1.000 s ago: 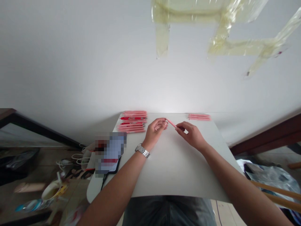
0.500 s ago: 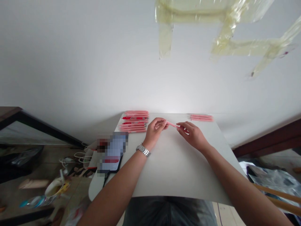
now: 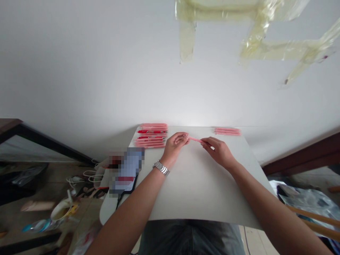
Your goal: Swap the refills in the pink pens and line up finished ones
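Observation:
A pink pen [image 3: 195, 140] is held level above the white table [image 3: 191, 191], stretched between my two hands. My left hand [image 3: 175, 144], with a silver watch [image 3: 161, 167] on its wrist, pinches the pen's left end. The fingers of my right hand [image 3: 216, 150] are closed round its other end, which they partly hide. Left of my left hand lies a row of pink pens [image 3: 151, 141] with a few red pens [image 3: 151, 132] among them. Beyond my right hand is a smaller group of pink pens [image 3: 227, 131].
A phone [image 3: 129, 170], blurred out, lies at the table's left side with a cable. The white wall [image 3: 119, 71] rises behind the table. Down on the left are a cup [image 3: 61, 209] and a plastic bottle [image 3: 39, 226]. Plastic bags [image 3: 313, 198] lie at right.
My right fingers have closed in more tightly round the pen's right end, and the pen lies a little straighter between the hands. The view has shifted very slightly.

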A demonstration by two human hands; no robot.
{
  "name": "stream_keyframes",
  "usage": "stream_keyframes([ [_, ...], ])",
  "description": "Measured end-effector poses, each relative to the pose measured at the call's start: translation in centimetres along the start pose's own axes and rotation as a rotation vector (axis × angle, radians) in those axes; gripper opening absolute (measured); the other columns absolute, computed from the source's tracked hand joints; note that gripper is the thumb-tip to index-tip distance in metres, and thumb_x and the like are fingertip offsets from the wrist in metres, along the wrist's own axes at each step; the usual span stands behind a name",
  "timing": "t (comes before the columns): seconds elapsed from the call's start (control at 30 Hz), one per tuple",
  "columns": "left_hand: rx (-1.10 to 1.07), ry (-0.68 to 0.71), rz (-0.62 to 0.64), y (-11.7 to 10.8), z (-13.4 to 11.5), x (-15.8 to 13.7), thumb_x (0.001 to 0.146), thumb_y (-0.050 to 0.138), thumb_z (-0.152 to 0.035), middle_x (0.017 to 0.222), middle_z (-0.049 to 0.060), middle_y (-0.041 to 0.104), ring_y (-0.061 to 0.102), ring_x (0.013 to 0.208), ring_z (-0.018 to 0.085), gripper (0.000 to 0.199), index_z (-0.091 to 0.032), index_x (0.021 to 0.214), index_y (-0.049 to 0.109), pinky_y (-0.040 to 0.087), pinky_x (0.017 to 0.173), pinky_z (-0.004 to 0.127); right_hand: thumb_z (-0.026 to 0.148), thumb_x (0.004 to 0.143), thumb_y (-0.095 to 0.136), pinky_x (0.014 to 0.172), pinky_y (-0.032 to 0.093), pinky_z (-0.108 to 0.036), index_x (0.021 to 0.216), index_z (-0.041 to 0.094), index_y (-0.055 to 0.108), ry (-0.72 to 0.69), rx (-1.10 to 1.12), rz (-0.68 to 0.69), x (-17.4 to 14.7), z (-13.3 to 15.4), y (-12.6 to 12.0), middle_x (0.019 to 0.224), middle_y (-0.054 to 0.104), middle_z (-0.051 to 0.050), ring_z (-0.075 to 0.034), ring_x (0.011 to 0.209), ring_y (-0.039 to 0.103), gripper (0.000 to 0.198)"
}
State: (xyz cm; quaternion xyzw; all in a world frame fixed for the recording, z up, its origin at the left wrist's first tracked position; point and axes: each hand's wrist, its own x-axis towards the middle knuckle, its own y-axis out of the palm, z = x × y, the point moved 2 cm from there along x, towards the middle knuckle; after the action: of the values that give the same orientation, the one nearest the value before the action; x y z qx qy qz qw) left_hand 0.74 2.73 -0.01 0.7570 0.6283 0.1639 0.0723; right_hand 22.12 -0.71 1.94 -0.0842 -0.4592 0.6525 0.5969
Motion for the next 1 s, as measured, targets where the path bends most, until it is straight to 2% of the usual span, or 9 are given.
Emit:
stream_keyframes([
  [0.13,0.035,0.032,0.007,-0.02,-0.03,0.0,0.083,0.081,-0.041,0.104,0.008,0.075,0.072,0.097,0.019,0.033,-0.019,0.106,0.076,0.059,0.099,0.041,0.047,0.104,0.048,0.069,0.047,-0.035,0.108,0.023,0.071,0.007,0.009,0.006,-0.09,0.18,0.07,0.084,0.069,-0.007,-0.021,0.074,0.062,0.034],
  [0.3,0.036,0.037,0.033,0.06,-0.11,-0.06,0.083,0.082,-0.041,0.108,0.008,0.074,0.07,0.103,0.021,0.031,-0.019,0.105,0.076,0.059,0.101,0.041,0.048,0.105,0.045,0.072,0.049,-0.035,0.118,0.024,0.07,0.007,0.058,0.073,-0.14,0.52,0.24,0.091,0.073,-0.008,-0.022,0.077,0.065,0.037],
  [0.53,-0.041,-0.003,0.053,0.23,0.15,-0.15,0.086,0.08,-0.039,0.106,0.007,0.075,0.071,0.101,0.018,0.032,-0.02,0.111,0.076,0.058,0.105,0.041,0.045,0.107,0.042,0.07,0.047,-0.033,0.11,0.022,0.07,0.003,0.044,0.074,-0.05,0.47,0.19,0.082,0.071,-0.005,-0.02,0.072,0.064,0.036],
  [0.8,-0.046,0.017,-0.03,0.05,-0.11,-0.01,0.087,0.078,-0.042,0.106,0.007,0.074,0.07,0.097,0.016,0.031,-0.018,0.108,0.077,0.059,0.1,0.038,0.043,0.107,0.044,0.068,0.047,-0.031,0.119,0.021,0.068,-0.009,0.073,0.072,-0.16,0.36,0.41,0.085,0.071,-0.005,-0.018,0.072,0.063,0.035],
  [1.0,-0.085,0.005,-0.033,-0.03,-0.14,0.09,0.085,0.08,-0.041,0.102,0.006,0.073,0.069,0.098,0.016,0.031,-0.019,0.107,0.076,0.059,0.101,0.037,0.04,0.107,0.046,0.07,0.047,-0.031,0.113,0.021,0.068,-0.002,0.051,0.059,-0.18,-0.28,0.38,0.083,0.071,-0.004,-0.018,0.073,0.064,0.03],
])
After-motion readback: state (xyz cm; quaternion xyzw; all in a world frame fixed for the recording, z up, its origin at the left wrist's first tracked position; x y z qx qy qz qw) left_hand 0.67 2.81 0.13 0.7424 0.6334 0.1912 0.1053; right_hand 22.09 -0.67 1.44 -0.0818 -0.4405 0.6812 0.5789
